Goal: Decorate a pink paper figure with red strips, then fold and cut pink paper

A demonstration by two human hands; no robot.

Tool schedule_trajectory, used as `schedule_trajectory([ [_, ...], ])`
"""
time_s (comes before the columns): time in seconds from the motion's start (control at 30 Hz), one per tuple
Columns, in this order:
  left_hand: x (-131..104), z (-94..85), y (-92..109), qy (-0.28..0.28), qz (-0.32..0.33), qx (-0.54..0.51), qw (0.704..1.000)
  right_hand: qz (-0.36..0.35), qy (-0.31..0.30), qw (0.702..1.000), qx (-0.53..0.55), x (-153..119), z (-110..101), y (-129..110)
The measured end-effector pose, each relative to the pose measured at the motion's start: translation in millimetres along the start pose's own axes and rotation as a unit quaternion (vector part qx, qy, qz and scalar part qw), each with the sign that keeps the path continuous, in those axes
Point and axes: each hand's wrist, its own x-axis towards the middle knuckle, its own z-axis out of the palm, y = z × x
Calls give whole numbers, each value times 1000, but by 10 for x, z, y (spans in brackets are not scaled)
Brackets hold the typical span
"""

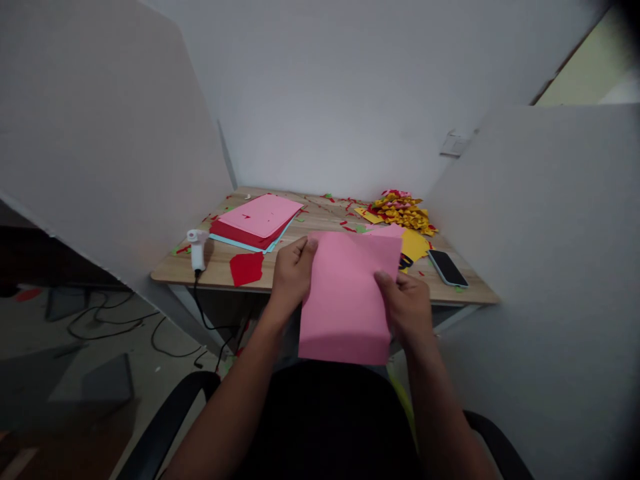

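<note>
Pink sheet (345, 300) sits in the middle of my head view, held up in front of the near edge of the table (480, 293), with its lower end hanging over the person's lap. I see both hands on it, one at each side. The left forearm rises from the bottom of the view and slants up and to the right; the left hand (293, 270) pinches the sheet near its upper left corner, thumb on the face, the other fingers curled in and partly hidden. The right forearm comes up steeply, leaning left, and the right hand (410, 303) grips the right edge lower down than the left hand does. Its thumb lies across the face of the paper, pointing up and left, while the fingers fold toward the edge. Both sets of fingers are closed on the paper, and I read the sheet as almost flat.

Beyond the left hand I have a stack of coloured paper (263, 215), pink on top of red and light blue, and a red piece (247, 269) near the table's front edge. Beyond the right hand lie yellow paper (416, 245), a phone (449, 268) and a heap of gold folded pieces (406, 215).
</note>
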Motion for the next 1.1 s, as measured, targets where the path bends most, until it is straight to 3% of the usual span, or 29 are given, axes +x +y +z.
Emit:
schedule_trajectory([
  [0.17, 457, 373, -449, -28, -10, 169, 985, 11, -20, 991, -135, 790, 195, 650],
  [0.23, 525, 543, -571, -52, 18, 228, 972, 14, -38, 983, -178, 1071, 333, 883],
  [0.3, 539, 717, -679, -114, 71, 269, 954, 10, -71, 974, -214, 1279, 485, 1071],
  [0.4, 540, 931, -881, -233, 124, 304, 916, -20, -97, 963, -249, 1450, 642, 1278],
  [0.53, 582, 1035, -1159, -292, 123, 342, 884, -87, -84, 953, -276, 1491, 614, 1441],
  [0.7, 654, 1039, -1228, -299, 129, 369, 870, -148, -103, 930, -321, 1451, 538, 1490],
  [0.9, 705, 1104, -1129, -255, 137, 394, 872, -173, -125, 895, -391, 1566, 719, 1443],
  [1.1, 691, 1171, -1138, -222, 132, 394, 882, -158, -130, 880, -429, 1677, 836, 1424],
])
